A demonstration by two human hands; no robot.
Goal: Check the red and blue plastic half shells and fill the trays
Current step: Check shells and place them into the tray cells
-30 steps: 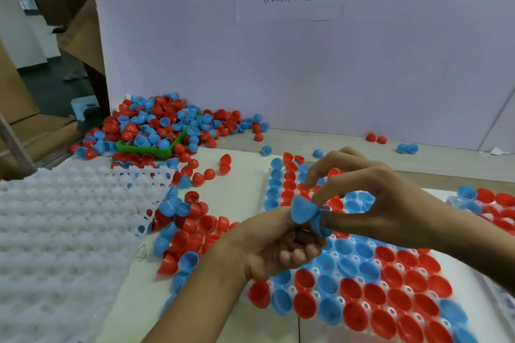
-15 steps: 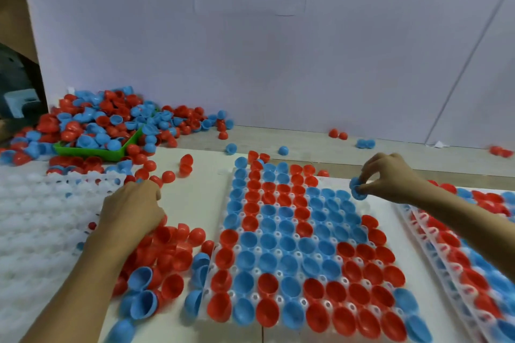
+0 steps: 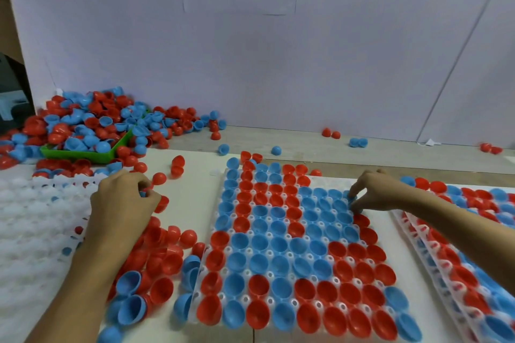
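Glossy smooth plastic half shells [image 3: 278,245] fill a translucent white plastic tray [image 3: 269,253]

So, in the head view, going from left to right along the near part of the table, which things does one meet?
Empty white tray → left hand over the loose shells → tray being filled → right hand at its far right edge, pinching a blue shell → stacked filled trays.

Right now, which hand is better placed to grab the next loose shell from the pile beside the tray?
Left. The left hand already rests over the loose shells left of the tray, while the right hand is busy at the tray's far right edge, setting a blue shell.
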